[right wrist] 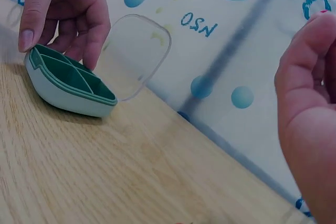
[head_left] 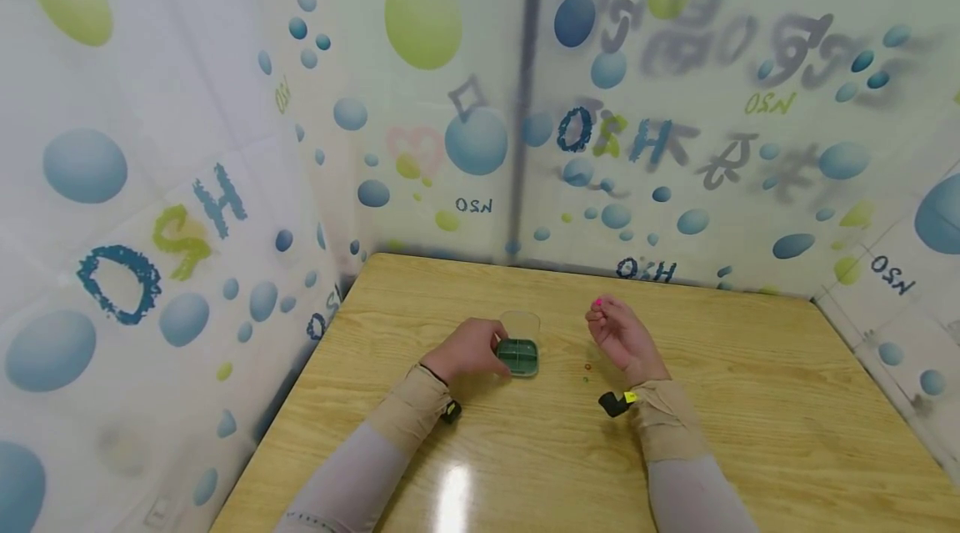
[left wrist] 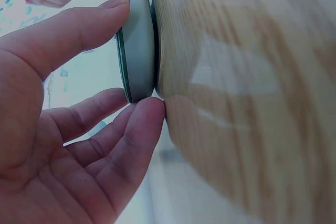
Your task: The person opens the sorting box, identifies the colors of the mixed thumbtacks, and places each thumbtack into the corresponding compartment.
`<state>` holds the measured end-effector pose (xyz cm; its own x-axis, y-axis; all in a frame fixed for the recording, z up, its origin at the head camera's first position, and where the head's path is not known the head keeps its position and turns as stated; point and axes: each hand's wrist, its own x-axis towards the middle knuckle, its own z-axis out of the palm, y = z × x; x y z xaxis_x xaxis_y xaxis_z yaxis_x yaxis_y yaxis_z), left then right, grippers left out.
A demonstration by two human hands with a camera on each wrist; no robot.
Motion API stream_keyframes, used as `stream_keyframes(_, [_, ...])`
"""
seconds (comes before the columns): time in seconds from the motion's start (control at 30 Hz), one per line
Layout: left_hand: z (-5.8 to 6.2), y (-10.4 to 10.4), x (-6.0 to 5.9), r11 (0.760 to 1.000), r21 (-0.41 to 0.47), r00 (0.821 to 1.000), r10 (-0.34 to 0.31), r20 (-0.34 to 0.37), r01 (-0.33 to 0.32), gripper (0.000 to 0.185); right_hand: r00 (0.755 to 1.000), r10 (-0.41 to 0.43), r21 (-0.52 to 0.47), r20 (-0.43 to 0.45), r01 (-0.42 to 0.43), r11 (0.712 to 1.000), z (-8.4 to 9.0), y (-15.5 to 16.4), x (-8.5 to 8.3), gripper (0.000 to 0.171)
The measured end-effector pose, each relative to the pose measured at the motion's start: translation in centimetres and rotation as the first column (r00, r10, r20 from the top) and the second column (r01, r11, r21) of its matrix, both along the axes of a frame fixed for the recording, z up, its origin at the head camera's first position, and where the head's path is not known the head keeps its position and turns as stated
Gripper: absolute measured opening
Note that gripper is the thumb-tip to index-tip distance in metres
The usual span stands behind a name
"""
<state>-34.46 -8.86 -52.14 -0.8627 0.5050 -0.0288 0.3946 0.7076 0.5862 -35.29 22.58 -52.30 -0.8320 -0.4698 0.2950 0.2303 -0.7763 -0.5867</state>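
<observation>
**Pill box steadied on the table, a pink bead pinched beside it**

My left hand [head_left: 468, 349] rests on the wooden table [head_left: 750, 433] and holds the pill box [head_left: 518, 356] from its left side. The thumb lies along one edge and the fingers [left wrist: 142, 124] touch the other, so the box sits between them, lightly clasped, the hand only partly curled. The box is small, with rounded corners, a pale grey-green shell and a dark green inside split into compartments. Its clear lid [head_left: 521, 323] stands open, tilted back on the far side, thin and see-through.

Just right of the box, two tiny beads [head_left: 587, 372] lie on the bare table, too small to tell more than that they are round.

Further right, my right hand [head_left: 621, 337] is raised a little above the table, well apart from the box, palm turned inward. Its fingers are curled close, and the fingertips pinch a small pink bead [head_left: 597, 301]. The tabletop is pale wood grain with a glossy sheen.
</observation>
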Motion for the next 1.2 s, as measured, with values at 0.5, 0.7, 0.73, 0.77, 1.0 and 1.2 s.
stream_keyframes(0.5, [0.2, -0.1, 0.0, 1.000, 0.006, 1.000, -0.014, -0.012, 0.014, 0.056, 0.978, 0.204, -0.489, 0.037, -0.160, 0.857, -3.0, 0.6, -0.8, 0.045])
stream_keyframes(0.7, [0.2, -0.1, 0.0, 1.000, -0.001, 1.000, -0.017, -0.022, 0.017, 0.057, 1.000, 0.007, -0.197, -0.008, -0.008, 0.980, -1.7, 0.1, -0.3, 0.049])
stream_keyframes(0.73, [0.2, -0.1, 0.1, 1.000, -0.001, 1.000, -0.017, -0.022, 0.017, 0.057, 0.998, -0.040, -0.102, -0.037, 0.036, 0.994, -1.5, 0.0, -0.3, 0.050])
stream_keyframes(0.77, [0.2, -0.1, 0.0, 1.000, -0.003, 1.000, -0.017, -0.022, 0.017, 0.057, 0.994, -0.078, -0.003, -0.070, 0.078, 0.997, -1.2, -0.2, -0.2, 0.051])
stream_keyframes(1.0, [0.0, -0.1, -0.1, 1.000, -0.008, 1.000, -0.019, -0.022, 0.019, 0.057, 0.947, -0.098, 0.604, -0.307, 0.273, 0.748, 0.2, -1.5, -0.2, 0.038])
stream_keyframes(1.2, [0.0, 0.0, -0.2, 1.000, -0.011, 1.000, -0.013, -0.025, 0.013, 0.056, 0.910, -0.071, 0.746, -0.408, 0.377, 0.548, 0.9, -3.5, 0.3, 0.014])
